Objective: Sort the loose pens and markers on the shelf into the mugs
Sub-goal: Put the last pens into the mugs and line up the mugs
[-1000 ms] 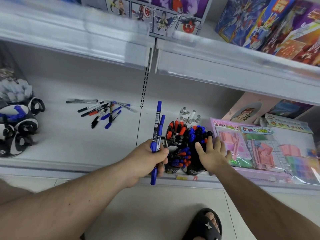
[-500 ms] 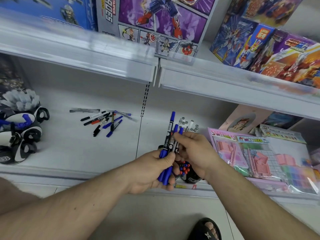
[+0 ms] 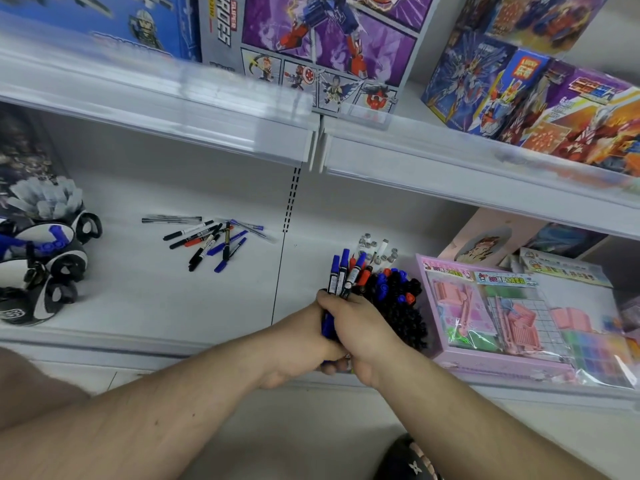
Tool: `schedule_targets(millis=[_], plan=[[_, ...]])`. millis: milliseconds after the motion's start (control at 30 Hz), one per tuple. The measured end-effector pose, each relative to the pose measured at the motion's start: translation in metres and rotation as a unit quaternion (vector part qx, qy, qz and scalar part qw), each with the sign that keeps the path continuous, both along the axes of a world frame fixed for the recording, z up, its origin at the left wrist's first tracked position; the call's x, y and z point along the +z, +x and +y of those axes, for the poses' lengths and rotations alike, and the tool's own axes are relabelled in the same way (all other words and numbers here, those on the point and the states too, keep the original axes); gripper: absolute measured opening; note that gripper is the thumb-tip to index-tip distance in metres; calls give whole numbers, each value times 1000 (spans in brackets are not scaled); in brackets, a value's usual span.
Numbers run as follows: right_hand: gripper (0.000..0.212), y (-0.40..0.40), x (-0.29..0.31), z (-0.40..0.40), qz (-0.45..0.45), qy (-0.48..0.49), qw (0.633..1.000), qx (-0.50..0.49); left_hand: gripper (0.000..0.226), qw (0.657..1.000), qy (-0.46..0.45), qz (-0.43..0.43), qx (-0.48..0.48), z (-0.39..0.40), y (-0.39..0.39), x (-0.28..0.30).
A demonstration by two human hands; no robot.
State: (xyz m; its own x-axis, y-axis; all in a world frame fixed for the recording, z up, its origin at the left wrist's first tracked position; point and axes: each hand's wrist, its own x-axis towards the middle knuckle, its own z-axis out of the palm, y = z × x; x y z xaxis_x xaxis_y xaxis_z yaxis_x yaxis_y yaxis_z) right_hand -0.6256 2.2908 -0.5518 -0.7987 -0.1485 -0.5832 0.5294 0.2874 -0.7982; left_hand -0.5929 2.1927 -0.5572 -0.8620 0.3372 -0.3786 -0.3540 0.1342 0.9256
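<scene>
My left hand (image 3: 294,344) and my right hand (image 3: 363,327) both grip a small bunch of blue-capped markers (image 3: 343,275), held upright at the shelf's front edge. Right behind the hands stand dark mugs (image 3: 405,313) crammed with black, red and blue markers; my right hand hides most of the mugs. A loose pile of pens and markers (image 3: 211,237) lies on the white shelf (image 3: 138,299) to the left, well away from both hands.
Black-and-white mugs (image 3: 41,271) with pens stand at the far left. A pink boxed toy set (image 3: 519,306) lies right of the marker mugs. Small grey caps (image 3: 377,251) sit behind them. An upper shelf with toy boxes (image 3: 311,46) overhangs. A sandalled foot (image 3: 412,462) is below.
My right hand left the mug tops, came to the marker bunch and now wraps around it together with my left hand. The bunch sits lower, by the mugs.
</scene>
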Motion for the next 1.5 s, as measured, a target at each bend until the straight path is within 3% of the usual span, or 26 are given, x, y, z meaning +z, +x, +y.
schedule_targets(millis=[67,167,233,300,400,467,533,600,667,800,933,1033,1133,1267,1400,1500], plan=[[19,-3,-5,3,19,9,999,-29,17,998,0,-45,-35,-3,0,-3],[20,-6,-9,21,111,97,989,21,13,989,-38,-142,-24,-12,0,-3],[19,-4,-5,34,110,120,983,83,14,988,-53,-134,60,-17,-4,-6],[17,-1,-1,43,95,163,965,179,5,978,7,-103,183,-18,-10,-6],[19,5,7,46,91,271,896,341,20,947,99,-99,290,-19,-20,-7],[20,7,14,42,103,309,854,406,29,962,44,-92,255,-15,-21,-12],[15,4,21,39,132,319,838,423,32,982,-53,-80,164,-9,-16,-20],[9,0,26,40,140,304,850,406,31,986,-119,-95,70,-4,-10,-29],[24,-3,31,43,116,274,875,382,31,982,-139,-121,44,-3,-7,-35],[18,-9,41,59,98,132,959,232,32,978,-108,-111,138,-2,-17,-33],[14,-8,32,61,96,45,992,69,38,967,-123,-55,216,-1,-25,-31],[14,-6,17,52,120,54,991,10,45,962,-134,-10,239,0,-26,-32],[9,-18,17,55,171,89,981,4,37,962,-122,5,244,-2,-27,-29],[11,-50,13,81,299,254,920,20,27,963,-116,-23,242,-12,-34,-30],[5,-68,-21,91,299,339,889,68,18,964,-103,-33,243,-16,-38,-33],[6,-73,-42,85,316,350,877,85,8,969,-87,-25,231,-13,-37,-30]])
